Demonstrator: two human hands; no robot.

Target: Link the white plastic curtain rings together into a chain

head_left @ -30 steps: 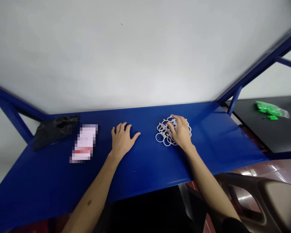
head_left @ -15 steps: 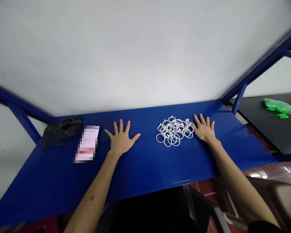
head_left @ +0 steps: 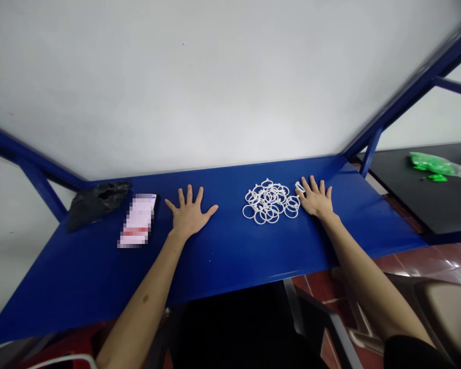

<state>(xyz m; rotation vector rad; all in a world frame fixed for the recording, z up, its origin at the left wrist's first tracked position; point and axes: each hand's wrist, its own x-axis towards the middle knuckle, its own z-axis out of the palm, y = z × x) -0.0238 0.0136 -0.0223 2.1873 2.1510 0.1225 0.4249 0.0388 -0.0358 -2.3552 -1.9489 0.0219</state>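
Note:
My left hand [head_left: 189, 218] lies flat on the blue table [head_left: 223, 256], fingers spread, holding nothing. To its right is a loose pile of white plastic curtain rings [head_left: 269, 205], each with a small eyelet. My right hand [head_left: 315, 201] rests palm down just right of the pile, its fingers apart. A small white clip-like piece [head_left: 300, 187] lies by its thumb and index finger, seemingly touching them; its exact kind is too small to make out.
A phone [head_left: 138, 220] with a blurred screen lies left of my left hand, beside a crumpled black plastic bag [head_left: 96, 202]. Blue frame bars [head_left: 371, 154] rise at both table ends. On a black table [head_left: 399, 189] at right sits a bag of green pieces [head_left: 436, 163].
The view has shifted slightly. The white clip-like piece now sits farther from the rings, close against my right thumb and index finger. My left hand stays flat in place.

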